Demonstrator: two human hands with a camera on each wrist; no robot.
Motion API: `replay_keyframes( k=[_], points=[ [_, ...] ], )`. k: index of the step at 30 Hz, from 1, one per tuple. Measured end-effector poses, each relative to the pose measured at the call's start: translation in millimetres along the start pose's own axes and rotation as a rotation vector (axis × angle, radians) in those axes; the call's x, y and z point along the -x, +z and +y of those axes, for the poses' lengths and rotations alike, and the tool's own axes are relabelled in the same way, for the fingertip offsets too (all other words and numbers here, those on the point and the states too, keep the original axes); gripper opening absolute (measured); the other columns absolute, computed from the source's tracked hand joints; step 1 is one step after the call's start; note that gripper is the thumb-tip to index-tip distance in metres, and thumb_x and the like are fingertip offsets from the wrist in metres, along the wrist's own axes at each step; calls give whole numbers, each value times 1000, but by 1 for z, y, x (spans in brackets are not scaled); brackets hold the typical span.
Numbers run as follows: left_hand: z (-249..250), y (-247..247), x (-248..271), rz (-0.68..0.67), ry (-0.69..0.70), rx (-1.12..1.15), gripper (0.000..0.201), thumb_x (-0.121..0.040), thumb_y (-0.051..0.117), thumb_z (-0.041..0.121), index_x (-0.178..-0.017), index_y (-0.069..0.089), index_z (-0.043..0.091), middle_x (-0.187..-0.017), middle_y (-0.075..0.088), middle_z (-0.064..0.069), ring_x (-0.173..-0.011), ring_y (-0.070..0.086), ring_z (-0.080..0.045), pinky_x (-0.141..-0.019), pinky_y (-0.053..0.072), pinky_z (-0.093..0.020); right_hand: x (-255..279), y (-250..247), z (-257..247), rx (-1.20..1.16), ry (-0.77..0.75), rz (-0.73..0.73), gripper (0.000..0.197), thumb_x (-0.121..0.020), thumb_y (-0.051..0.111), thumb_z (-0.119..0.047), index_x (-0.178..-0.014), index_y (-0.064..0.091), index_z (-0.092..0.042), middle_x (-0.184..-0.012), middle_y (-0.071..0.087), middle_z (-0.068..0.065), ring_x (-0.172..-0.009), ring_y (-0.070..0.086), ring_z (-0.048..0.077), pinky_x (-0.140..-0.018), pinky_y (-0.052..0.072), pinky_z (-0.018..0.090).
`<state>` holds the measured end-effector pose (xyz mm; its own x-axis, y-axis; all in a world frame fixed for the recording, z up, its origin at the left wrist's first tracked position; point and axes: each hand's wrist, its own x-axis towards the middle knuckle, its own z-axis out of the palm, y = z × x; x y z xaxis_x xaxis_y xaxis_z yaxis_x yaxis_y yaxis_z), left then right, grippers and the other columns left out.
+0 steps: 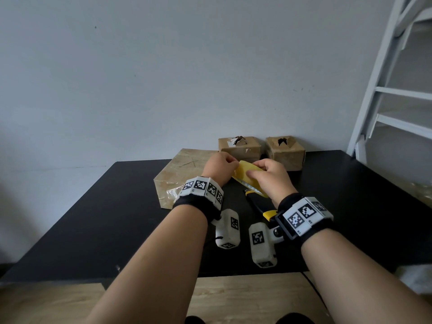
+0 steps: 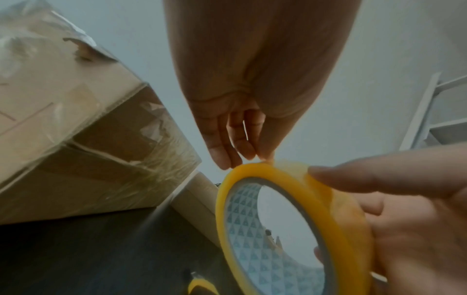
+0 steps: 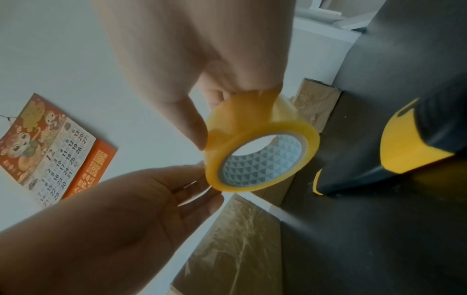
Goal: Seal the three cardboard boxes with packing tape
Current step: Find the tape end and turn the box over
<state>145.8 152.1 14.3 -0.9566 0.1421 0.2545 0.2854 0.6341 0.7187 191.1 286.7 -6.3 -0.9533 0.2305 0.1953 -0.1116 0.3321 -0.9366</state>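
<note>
Left hand (image 1: 218,168), right hand (image 1: 272,178) tight on tape roll (image 1: 245,174) above knife (image 1: 258,204), boxes (image 1: 239,148) behind.

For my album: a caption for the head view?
A yellow tape roll held by left hand and right hand over a black table, three cardboard boxes behind.

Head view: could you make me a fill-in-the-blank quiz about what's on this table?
The roll held in the right hand is ____ in colour.
The table top is ____.
By the wall stand ____ small boxes with torn tops.
The knife lies nearest the ____ hand.
Missing words: yellow; black; two; right.
</note>
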Motion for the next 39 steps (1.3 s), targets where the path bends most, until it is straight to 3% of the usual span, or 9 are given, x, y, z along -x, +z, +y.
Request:
replay_keyframes(
  k=[4,9,15,20,22,30,34,36,39],
  points=[
    [-6,1,2,140,-10,-20,22,-95,48,16,-109,65,14,-99,66,-2,-88,60,-18,-73,44,-27,-5,-4,4,87,-16,6,26,-91,67,-14,-116,62,-15,-106,60,-3,-90,56,7,-67,41,20],
    [-18,-17,-1,191,-26,-89,32,-95,42,8,-116,64,17,-115,65,-4,-103,61,-21,-80,46,-27,-12,-9,21,455,56,9,22,-90,65,-13,-111,60,-16,-107,60,2,-110,59,25,-99,48,44],
    [-47,-50,-5,220,-120,-271,42,-85,45,5,-121,61,20,-130,54,-5,-119,50,-24,-98,46,-36,-13,-7,30,637,155,-77,19,-93,61,-13,-112,61,-12,-112,63,8,-107,60,27,-98,50,44],
    [-66,-58,10,-10,-229,-541,68,-80,51,66,-133,50,24,-140,46,-7,-130,40,-28,-108,34,-48,-19,0,18,587,98,-21,26,-92,56,-10,-117,63,-12,-121,61,8,-115,57,30,-98,50,44],
    [-73,-52,16,-57,-194,-622,82,-76,47,74,-142,41,26,-150,36,-5,-139,29,-26,-116,20,-48,-21,5,10,543,36,12,29,-91,57,-10,-119,62,-13,-125,59,9,-117,56,28,-98,49,40],
    [-83,-81,32,-149,-220,-301,73,-65,75,41,-134,49,41,-152,32,3,-145,12,-25,-119,-1,-48,-19,45,-23,484,-55,-85,30,-101,53,-28,-126,58,-13,-127,61,8,-115,58,26,-95,48,36],
    [-92,-108,32,-342,-324,-211,77,-54,78,29,-121,52,58,-161,9,1,-147,2,-30,-117,11,-55,-16,66,-33,460,3,-138,52,-105,46,-35,-149,39,-9,-148,47,12,-132,48,30,-103,42,39],
    [-92,-112,35,-341,-314,-59,64,-68,74,25,-123,56,50,-161,8,3,-148,-2,-27,-118,6,-54,-14,76,-35,437,63,-183,59,-105,45,-39,-152,32,-6,-151,44,14,-134,47,31,-103,41,38],
    [-95,-106,38,-50,-330,126,63,-83,67,29,-142,44,25,-161,12,3,-149,1,-21,-120,7,-47,-13,87,-36,455,93,-216,57,-101,52,-34,-147,39,-1,-139,55,15,-119,56,30,-85,43,31]
  ],
)
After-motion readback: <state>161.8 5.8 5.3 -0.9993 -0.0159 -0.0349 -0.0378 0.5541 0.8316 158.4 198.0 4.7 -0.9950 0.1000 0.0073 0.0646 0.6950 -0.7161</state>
